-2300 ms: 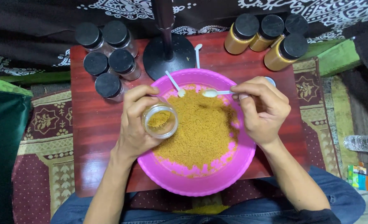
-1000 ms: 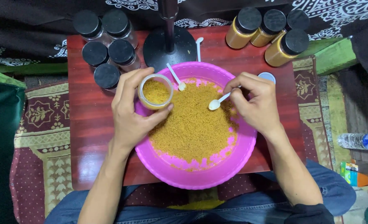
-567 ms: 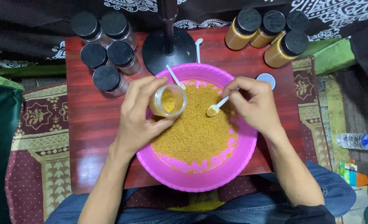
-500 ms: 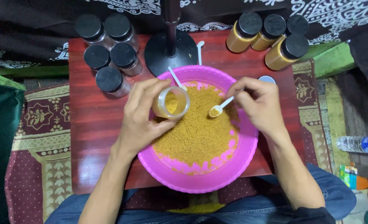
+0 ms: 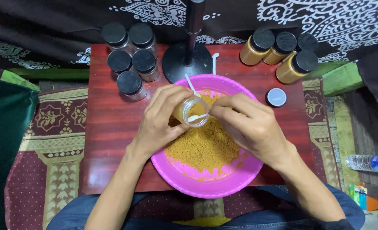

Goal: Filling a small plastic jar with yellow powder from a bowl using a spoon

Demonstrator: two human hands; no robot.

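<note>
A red-brown wooden table (image 5: pixel 112 127) carries a pink bowl (image 5: pixel 206 183) heaped with yellow-orange powder (image 5: pixel 206 147), set between the person's forearms. Above the bowl's far half, the left hand (image 5: pixel 161 121) is wrapped around a small clear jar (image 5: pixel 191 111), tilting it so its mouth faces right, toward the other hand. The right hand (image 5: pixel 251 125) pinches the handle of a white spoon (image 5: pixel 197 117), whose long axis runs left–right with the bowl end at the jar's mouth. A second white spoon (image 5: pixel 192 86) leans on the bowl's far rim. Black-capped empty jars (image 5: pixel 129 83) stand far left, filled jars (image 5: pixel 289 68) far right, and a loose lid (image 5: pixel 276 97) lies beside the bowl.
</note>
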